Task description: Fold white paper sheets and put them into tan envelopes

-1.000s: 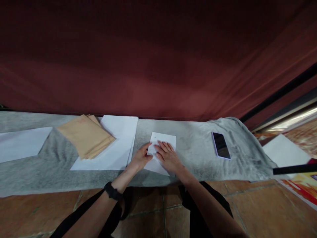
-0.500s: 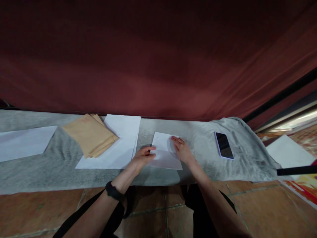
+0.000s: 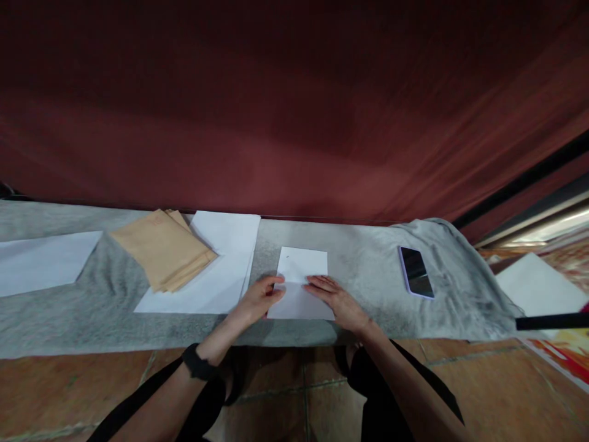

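Observation:
A white sheet of paper [image 3: 302,305] lies in front of me on the grey cloth, with a crease running across it. A small dark mark shows near its top left corner. At the sheet's left edge, my left hand [image 3: 259,299] pinches the paper between thumb and fingers, level with the crease. My right hand [image 3: 339,302] rests flat on the right side of the sheet, its fingers stretched along the crease and holding nothing. Larger white sheets [image 3: 225,270] lie left of my left hand. Partly on top of them is a stack of brown envelopes [image 3: 161,248].
Another white paper [image 3: 41,264] lies at the far left of the grey cloth [image 3: 368,270]. A phone [image 3: 416,271] lies to the right. A dark red curtain [image 3: 294,135] hangs behind. Below is a tiled floor [image 3: 276,393], and a black bar [image 3: 552,321] juts in at right.
My right hand has slid down and left from the sheet's upper right edge to the crease. The sheet has turned slightly and sits straighter. My left hand has closed on its left edge.

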The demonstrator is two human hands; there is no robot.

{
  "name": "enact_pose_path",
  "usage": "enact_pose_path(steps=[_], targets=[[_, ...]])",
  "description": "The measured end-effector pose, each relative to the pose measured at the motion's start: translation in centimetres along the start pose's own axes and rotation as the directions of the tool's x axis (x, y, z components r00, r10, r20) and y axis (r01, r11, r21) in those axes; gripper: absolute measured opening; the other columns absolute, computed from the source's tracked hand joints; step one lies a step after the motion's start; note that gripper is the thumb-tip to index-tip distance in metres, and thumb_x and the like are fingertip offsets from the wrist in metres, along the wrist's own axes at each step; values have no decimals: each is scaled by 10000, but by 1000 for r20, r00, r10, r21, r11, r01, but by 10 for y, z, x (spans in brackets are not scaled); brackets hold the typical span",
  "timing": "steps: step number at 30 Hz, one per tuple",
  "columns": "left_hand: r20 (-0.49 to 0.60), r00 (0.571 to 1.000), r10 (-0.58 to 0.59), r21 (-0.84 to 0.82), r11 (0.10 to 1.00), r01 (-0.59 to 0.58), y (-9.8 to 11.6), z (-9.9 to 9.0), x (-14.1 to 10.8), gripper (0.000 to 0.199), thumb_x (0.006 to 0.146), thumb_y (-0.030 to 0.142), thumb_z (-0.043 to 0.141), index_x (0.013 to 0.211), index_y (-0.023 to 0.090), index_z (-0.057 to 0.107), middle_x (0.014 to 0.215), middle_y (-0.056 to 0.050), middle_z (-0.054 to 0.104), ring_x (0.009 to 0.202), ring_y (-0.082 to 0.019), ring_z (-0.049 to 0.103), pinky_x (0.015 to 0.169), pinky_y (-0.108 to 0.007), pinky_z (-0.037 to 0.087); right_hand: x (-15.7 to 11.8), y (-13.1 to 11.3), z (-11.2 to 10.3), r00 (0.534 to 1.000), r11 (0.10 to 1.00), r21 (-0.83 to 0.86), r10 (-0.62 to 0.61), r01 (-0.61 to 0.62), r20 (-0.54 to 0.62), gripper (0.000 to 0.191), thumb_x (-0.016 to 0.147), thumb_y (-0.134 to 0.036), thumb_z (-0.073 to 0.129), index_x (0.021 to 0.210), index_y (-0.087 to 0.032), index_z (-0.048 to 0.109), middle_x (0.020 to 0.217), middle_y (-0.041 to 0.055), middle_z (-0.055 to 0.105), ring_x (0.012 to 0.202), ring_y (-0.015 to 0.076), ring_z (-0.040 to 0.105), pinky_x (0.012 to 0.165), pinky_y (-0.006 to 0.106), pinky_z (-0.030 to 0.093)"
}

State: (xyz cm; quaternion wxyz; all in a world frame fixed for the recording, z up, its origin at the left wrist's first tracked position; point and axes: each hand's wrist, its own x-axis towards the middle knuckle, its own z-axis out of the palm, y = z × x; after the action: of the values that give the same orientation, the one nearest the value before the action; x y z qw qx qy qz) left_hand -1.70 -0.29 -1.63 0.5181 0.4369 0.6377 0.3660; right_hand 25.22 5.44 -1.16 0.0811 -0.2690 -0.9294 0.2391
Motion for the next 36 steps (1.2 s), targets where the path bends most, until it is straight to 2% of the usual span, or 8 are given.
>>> enact_pose_path(steps=[5, 8, 11, 15, 22, 27, 32, 36], targets=[[-173, 932, 318, 558, 811, -173, 14, 0, 4, 255, 930, 407, 560, 1000, 262, 758, 888, -63, 744, 850, -247, 705, 791, -343, 524, -1, 4, -4, 1000, 1000, 2, -13, 13, 27, 748, 794, -33, 521, 1511, -247, 488, 1610, 57, 422, 1504, 202, 357, 1263, 468, 273], [73, 867, 493, 583, 684, -438, 17, 19, 13, 362, 985, 365, 482, 1247, 234, 695, 1329, -104, 679, 1248, -257, 615, 1096, -400, 434, -2, 6, -1, 999, 999, -7, -31, 31, 35, 736, 803, -40, 529, 1508, -248, 489, 1619, 63, 405, 1510, 202, 345, 1264, 481, 268], [303, 819, 486, 586, 583, -563, 12, 39, 22, 452, 1009, 367, 452, 1426, 242, 573, 1560, -68, 501, 1487, -230, 385, 1256, -447, 214, -2, 9, 3, 999, 999, -27, -30, 31, 39, 750, 789, -15, 524, 1503, -241, 497, 1614, 83, 411, 1514, 207, 338, 1259, 500, 273], [350, 830, 434, 661, 513, -547, 3, 46, 32, 503, 1039, 405, 385, 1511, 257, 473, 1617, -43, 416, 1539, -218, 284, 1282, -473, 105, -3, 8, 3, 999, 999, -40, -29, 31, 43, 787, 770, 22, 484, 1508, -251, 492, 1608, 73, 423, 1516, 194, 332, 1267, 483, 263], [217, 858, 466, 822, 387, -418, -6, 29, 43, 553, 1046, 433, 359, 1556, 224, 403, 1653, -73, 332, 1552, -229, 249, 1282, -466, 157, -8, 7, 1, 999, 999, -35, -6, 7, 36, 696, 827, -23, 507, 1485, -249, 526, 1614, 60, 417, 1507, 203, 348, 1277, 474, 243], [276, 873, 401, 764, 459, -453, -5, 0, 42, 517, 1049, 345, 334, 1535, 201, 432, 1641, -65, 362, 1537, -202, 286, 1277, -461, 208, -10, 11, 2, 999, 1000, -20, -4, 5, 35, 732, 824, 4, 516, 1505, -265, 497, 1622, 56, 401, 1508, 202, 350, 1275, 468, 253], [452, 787, 420, 503, 609, -613, -3, -42, 28, 604, 884, 42, 399, 1430, 238, 567, 1565, -27, 495, 1480, -153, 395, 1254, -426, 293, -9, 14, 2, 1000, 999, 43, -10, 10, -5, 751, 789, 53, 511, 1473, -257, 540, 1594, 70, 444, 1491, 207, 385, 1262, 471, 289], [523, 756, 394, 454, 621, -638, 0, -52, 17, 681, 799, -11, 496, 1401, 291, 595, 1561, -9, 499, 1482, -181, 397, 1247, -456, 306, -7, 17, 3, 998, 992, 124, -3, 10, -59, 672, 830, 16, 565, 1434, -278, 580, 1552, 83, 499, 1452, 225, 449, 1239, 515, 326]])
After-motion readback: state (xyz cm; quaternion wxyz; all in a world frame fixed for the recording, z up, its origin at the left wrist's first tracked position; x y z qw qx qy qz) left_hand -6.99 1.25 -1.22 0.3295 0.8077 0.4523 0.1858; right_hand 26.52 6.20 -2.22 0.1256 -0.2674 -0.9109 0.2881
